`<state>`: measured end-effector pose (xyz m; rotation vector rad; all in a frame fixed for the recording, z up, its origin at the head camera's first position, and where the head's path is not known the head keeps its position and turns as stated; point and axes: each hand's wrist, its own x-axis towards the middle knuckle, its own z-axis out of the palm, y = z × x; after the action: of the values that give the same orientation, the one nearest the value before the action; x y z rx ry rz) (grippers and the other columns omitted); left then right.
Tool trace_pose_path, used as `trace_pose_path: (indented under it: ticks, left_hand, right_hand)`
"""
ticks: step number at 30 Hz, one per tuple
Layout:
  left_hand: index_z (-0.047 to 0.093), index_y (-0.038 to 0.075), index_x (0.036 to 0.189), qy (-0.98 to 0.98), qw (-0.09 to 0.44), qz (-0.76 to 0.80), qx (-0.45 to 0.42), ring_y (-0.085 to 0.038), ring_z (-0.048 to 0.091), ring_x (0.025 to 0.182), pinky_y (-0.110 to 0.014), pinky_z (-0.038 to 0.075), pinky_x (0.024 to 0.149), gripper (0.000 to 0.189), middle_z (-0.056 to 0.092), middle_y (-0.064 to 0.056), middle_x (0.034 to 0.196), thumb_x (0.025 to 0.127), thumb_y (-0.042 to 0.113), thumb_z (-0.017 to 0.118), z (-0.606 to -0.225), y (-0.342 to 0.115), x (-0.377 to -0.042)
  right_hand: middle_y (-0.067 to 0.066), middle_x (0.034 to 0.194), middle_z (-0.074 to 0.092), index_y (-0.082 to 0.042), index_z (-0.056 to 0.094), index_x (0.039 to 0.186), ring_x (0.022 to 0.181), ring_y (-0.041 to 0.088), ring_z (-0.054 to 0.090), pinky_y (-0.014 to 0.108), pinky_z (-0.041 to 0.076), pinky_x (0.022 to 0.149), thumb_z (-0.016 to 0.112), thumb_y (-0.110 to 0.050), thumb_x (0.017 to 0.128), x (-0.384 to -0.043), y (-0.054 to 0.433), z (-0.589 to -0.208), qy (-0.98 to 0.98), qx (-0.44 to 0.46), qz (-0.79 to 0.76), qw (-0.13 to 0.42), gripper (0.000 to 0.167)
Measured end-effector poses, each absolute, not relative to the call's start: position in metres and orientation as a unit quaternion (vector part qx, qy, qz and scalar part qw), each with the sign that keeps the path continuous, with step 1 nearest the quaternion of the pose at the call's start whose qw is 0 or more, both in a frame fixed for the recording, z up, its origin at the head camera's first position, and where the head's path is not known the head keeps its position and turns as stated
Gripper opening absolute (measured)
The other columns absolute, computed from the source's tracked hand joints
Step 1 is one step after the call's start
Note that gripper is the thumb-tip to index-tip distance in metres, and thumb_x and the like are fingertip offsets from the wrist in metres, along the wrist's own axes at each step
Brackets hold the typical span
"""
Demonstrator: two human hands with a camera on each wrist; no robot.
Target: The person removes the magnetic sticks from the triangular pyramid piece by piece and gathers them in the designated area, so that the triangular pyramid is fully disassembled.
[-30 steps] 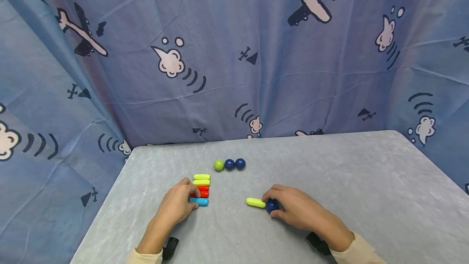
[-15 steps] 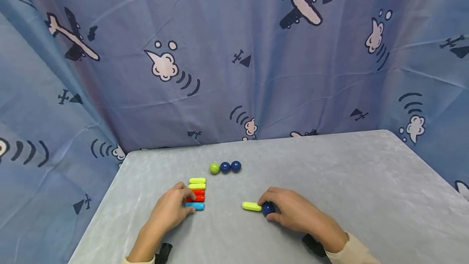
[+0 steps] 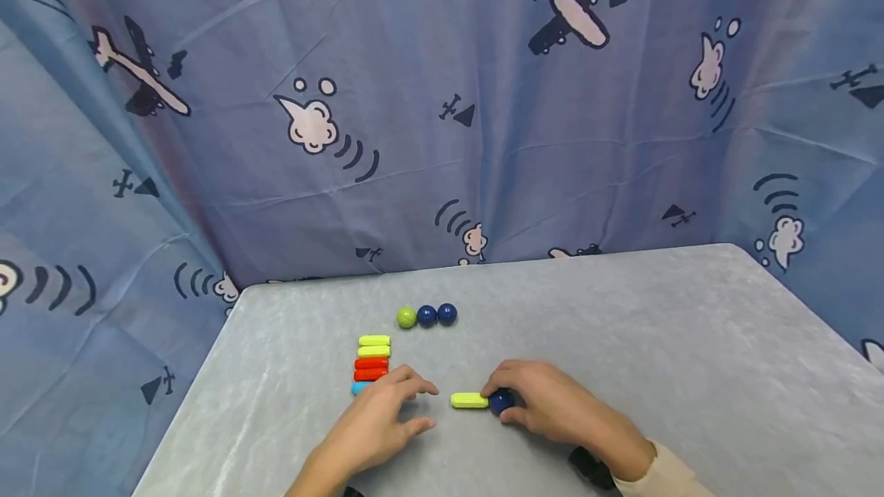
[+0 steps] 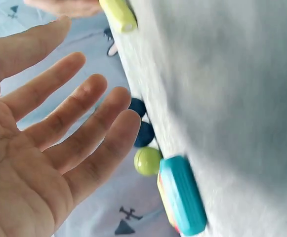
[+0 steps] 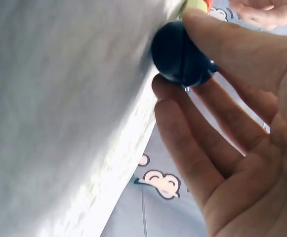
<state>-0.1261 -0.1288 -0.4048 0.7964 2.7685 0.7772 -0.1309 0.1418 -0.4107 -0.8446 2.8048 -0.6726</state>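
Note:
My right hand (image 3: 545, 401) pinches a dark blue ball (image 5: 175, 53) between thumb and fingers, low over the table. Touching or nearly touching that ball on its left is a yellow-green stick (image 3: 469, 400) lying flat. My left hand (image 3: 376, 424) holds nothing; its fingers are spread and extended, a little left of the stick. Behind the left hand lies a column of short sticks: a blue one (image 4: 183, 195) partly hidden by the hand, two red ones (image 3: 371, 369) and two yellow-green ones (image 3: 374, 346).
A green ball (image 3: 407, 317) and two dark blue balls (image 3: 437, 314) stand in a row farther back on the grey table (image 3: 621, 313). A blue curtain (image 3: 400, 136) with printed planes hangs behind the table.
My left hand has left the blue stick and moved right and nearer, fingers opening out. The right hand still pinches the ball, shifted slightly with the yellow-green stick toward the near side.

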Motion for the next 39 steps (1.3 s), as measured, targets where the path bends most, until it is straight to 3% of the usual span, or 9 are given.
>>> trace_pose_path:
  ticks: [10,19,25,39]
  left_hand:
    - [0.072,0.022,0.110,0.916,0.120,0.256,0.286,0.003,0.054,0.079,-0.020,0.047,0.069,0.030,0.066,0.015,0.097,0.082,0.027,0.081,-0.420,-0.119,-0.123]
    - [0.070,0.022,0.116,0.922,0.100,0.248,0.281,0.003,0.051,0.072,-0.019,0.045,0.065,0.036,0.064,0.014,0.092,0.082,0.028,0.081,-0.423,-0.115,-0.122]
    - [0.077,0.017,0.104,0.927,0.087,0.220,0.290,0.003,0.044,0.065,-0.016,0.039,0.060,0.026,0.060,0.015,0.084,0.082,0.029,0.081,-0.425,-0.112,-0.120]
    - [0.075,0.017,0.091,0.928,0.067,0.241,0.275,0.004,0.048,0.066,-0.018,0.043,0.061,0.014,0.060,0.015,0.076,0.082,0.027,0.081,-0.425,-0.110,-0.118]
  right_hand:
    - [-0.019,0.104,0.067,-0.026,0.073,0.106,0.099,-0.001,0.062,0.032,0.054,0.088,0.080,-0.021,0.083,-0.129,0.132,-0.412,0.914,-0.312,-0.244,0.090,0.025]
    - [-0.021,0.106,0.068,-0.028,0.073,0.106,0.100,-0.003,0.063,0.027,0.055,0.088,0.081,-0.018,0.081,-0.127,0.130,-0.416,0.898,-0.339,-0.263,0.096,0.028]
    - [-0.022,0.107,0.067,-0.030,0.072,0.107,0.101,-0.004,0.062,0.026,0.054,0.088,0.080,-0.020,0.082,-0.125,0.129,-0.417,0.894,-0.348,-0.265,0.100,0.028]
    - [-0.022,0.104,0.067,-0.031,0.072,0.105,0.097,-0.005,0.061,0.027,0.054,0.087,0.080,-0.022,0.083,-0.124,0.126,-0.416,0.899,-0.332,-0.266,0.105,0.025]
